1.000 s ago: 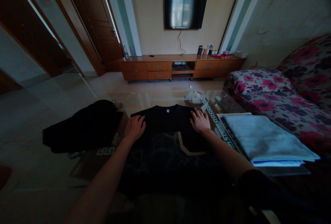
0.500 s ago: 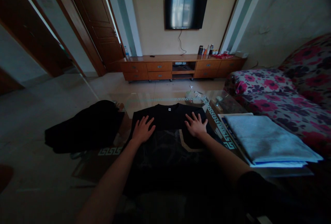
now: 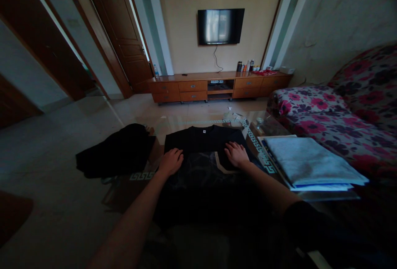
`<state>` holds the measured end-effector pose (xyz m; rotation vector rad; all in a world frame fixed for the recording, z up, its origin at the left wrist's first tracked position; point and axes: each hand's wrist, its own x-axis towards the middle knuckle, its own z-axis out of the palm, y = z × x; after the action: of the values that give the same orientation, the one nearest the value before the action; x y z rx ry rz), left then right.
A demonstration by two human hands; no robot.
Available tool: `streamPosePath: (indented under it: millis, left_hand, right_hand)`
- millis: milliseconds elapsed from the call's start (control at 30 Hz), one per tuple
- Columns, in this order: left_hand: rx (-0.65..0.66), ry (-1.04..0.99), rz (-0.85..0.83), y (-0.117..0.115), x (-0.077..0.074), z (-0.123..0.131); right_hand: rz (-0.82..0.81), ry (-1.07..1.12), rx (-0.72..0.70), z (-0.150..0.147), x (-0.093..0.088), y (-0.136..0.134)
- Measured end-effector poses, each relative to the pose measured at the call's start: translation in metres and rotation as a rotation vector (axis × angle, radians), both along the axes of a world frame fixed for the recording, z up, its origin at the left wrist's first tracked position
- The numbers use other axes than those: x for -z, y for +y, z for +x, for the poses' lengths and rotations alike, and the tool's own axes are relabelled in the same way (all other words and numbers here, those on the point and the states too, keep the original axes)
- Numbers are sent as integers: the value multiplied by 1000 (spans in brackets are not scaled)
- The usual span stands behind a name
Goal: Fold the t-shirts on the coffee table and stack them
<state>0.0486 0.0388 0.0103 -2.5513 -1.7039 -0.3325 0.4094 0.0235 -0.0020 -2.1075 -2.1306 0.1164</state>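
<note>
A black T-shirt (image 3: 201,140) with a small white neck label and a dark patterned front lies spread on the glass coffee table (image 3: 142,176), its collar on the far side. My left hand (image 3: 171,161) rests on the shirt's left part, palm down, with the fingers stretched forward. On the right part of the shirt lies my right hand (image 3: 236,154), also flat, fingers slightly apart. Neither hand grasps the cloth. The shirt's near end fades into shadow, so its hem cannot be made out.
A dark heap of clothing (image 3: 114,151) lies left of the shirt. Folded light-blue cloth (image 3: 313,159) is stacked at the right. Beyond it is a flowered sofa (image 3: 316,103). A glass jar (image 3: 259,122) and crumpled wrappers (image 3: 234,116) sit at the table's far end; a wooden TV cabinet (image 3: 192,86) stands behind.
Both hands have slid slightly back toward me over the shirt, and their fingers are less spread. The camera view has tilted up a little.
</note>
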Motion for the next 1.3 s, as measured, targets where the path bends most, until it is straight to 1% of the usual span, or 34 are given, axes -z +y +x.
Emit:
streamPosePath:
  millis: [67,200,300,367,467,567,800,933,1033,1133,1200,1300]
  left_hand:
    - [-17,14,-17,-11,6,-8]
    - [-118,46,-49,-33,22,-23]
    - [-135,69,-90,-43,29,-28]
    - [-135,79,-107,-44,30,-28]
    - [-122,90,-112,-35,30,-25]
    - [-108,90,-98,-16,33,-21]
    - [-69,57,-111,36,36,-15]
    - [-76,52,-101,55,36,-10]
    - [-93,59,-89,62,34,-3]
    - [-111,67,-40,62,30,4]
    - [-136,68,33,59,25,9]
    - [-177,70,147,49,15,14]
  right_hand:
    - [-27,-23,1,7,5,-15]
    - [-25,-39,31,25,17,-41]
    - [-44,-24,60,32,22,-49]
    - [-51,-20,67,33,23,-49]
    - [-60,-15,78,34,22,-43]
    - [-68,-11,90,37,19,-30]
    - [-46,-17,108,52,20,14]
    - [-39,-12,118,59,24,38]
    - [-31,-9,112,62,25,50]
    - [-11,-10,109,62,25,54]
    - [40,-17,130,60,24,54]
    - [159,-37,165,57,22,47]
